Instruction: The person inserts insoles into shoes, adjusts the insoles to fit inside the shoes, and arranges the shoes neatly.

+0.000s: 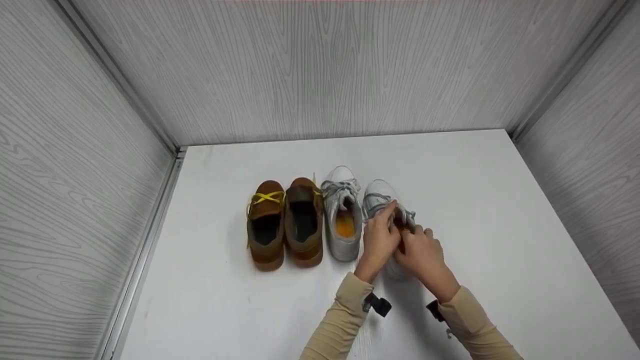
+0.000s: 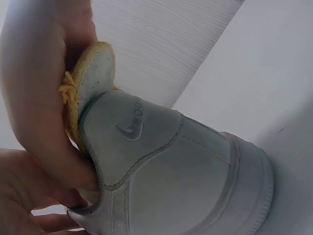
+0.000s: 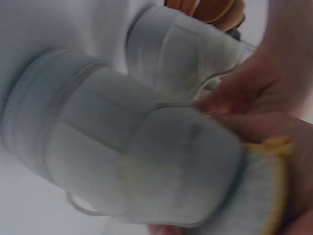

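Observation:
Two hands work at the opening of the right-hand white sneaker [image 1: 380,188], which stands on the white table. My left hand [image 1: 380,239] grips the sneaker's collar on its left side. My right hand [image 1: 425,251] reaches into the opening and holds an insole [image 2: 99,73] with a yellow top edge and pale underside. In the left wrist view, the insole's heel end sticks up above the sneaker's back. The rest of it is hidden inside the shoe, as are some fingertips. A loose yellow tuft hangs at the insole's edge.
Left of the hands stands the other white sneaker [image 1: 344,250], an orange insole [image 1: 345,224] visible inside. Beside it are two brown shoes, the left one [image 1: 266,257] and the right one [image 1: 305,256], with yellow laces. Grey wood-grain panels [image 1: 320,70] enclose the table [image 1: 215,310].

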`<state>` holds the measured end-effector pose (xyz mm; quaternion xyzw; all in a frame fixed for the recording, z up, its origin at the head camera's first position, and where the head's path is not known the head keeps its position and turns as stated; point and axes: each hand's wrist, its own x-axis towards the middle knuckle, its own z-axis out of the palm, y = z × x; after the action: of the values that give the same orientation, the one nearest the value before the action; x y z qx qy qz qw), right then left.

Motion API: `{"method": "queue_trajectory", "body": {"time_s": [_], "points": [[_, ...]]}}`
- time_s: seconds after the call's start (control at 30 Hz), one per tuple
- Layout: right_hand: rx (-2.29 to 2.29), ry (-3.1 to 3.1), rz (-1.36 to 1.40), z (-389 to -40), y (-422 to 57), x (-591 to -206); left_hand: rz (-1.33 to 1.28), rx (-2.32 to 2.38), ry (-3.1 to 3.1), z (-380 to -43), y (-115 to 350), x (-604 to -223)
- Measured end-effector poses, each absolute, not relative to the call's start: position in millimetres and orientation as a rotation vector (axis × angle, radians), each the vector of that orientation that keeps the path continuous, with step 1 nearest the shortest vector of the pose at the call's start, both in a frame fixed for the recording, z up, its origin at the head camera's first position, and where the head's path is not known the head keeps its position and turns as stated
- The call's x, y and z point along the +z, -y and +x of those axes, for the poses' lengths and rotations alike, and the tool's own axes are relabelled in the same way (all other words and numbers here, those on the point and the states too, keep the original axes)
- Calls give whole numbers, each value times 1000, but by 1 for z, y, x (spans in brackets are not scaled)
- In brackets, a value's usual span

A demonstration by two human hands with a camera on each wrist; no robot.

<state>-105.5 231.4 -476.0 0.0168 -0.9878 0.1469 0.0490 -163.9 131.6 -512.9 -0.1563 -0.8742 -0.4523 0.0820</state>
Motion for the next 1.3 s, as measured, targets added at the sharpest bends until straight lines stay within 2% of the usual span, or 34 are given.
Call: {"method": "queue_trajectory", "body": {"time_s": [0.13, 0.3, 0.63, 1.0, 1.3], "points": [[358, 3125, 2, -91, -229, -456, -463, -1384, 2619, -164, -131, -511], [455, 3189, 13, -87, -232, -448, -425, -1411, 2626, -164, -130, -510], [551, 3057, 46, -97, -230, -463, -425, -1399, 2605, -163, -130, -512], [538, 2944, -12, -116, -229, -499, -423, -1410, 2612, -162, -130, -513], [354, 2927, 13, -100, -227, -479, -458, -1418, 2609, -163, -128, -515]]}}
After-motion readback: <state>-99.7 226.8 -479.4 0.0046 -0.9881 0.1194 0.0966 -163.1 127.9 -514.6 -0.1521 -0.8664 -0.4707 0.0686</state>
